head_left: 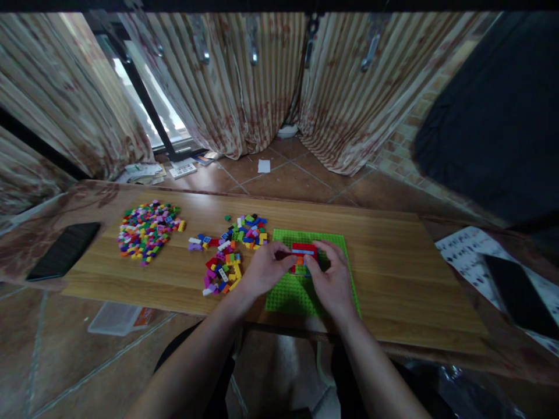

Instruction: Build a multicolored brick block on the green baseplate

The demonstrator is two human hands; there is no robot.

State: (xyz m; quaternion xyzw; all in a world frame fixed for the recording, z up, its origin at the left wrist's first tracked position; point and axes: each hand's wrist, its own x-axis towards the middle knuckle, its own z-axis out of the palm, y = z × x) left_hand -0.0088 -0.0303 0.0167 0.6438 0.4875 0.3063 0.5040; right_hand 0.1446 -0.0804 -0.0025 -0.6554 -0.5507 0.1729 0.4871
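Observation:
A small build of toy bricks [304, 249], mostly red with a pale strip and some orange, stands on the green baseplate [286, 299]. My left hand [267, 270] reaches in from the left, its thumb and index finger closed at the left side of the build. On the opposite side, my right hand [335, 282] curls its thumb and fingers around the build's right edge. An orange brick [300, 261] shows between the two thumbs. Part of the build is covered by my fingers, and any small brick pinched there is hidden.
Loose mixed bricks [248, 233] and more bricks [222, 273] lie left of the baseplate. A larger brick pile [148, 230] sits farther left on the wooden board [406, 273]. Dark flat devices [63, 250] flank both ends; a plastic box [114, 318] is on the floor.

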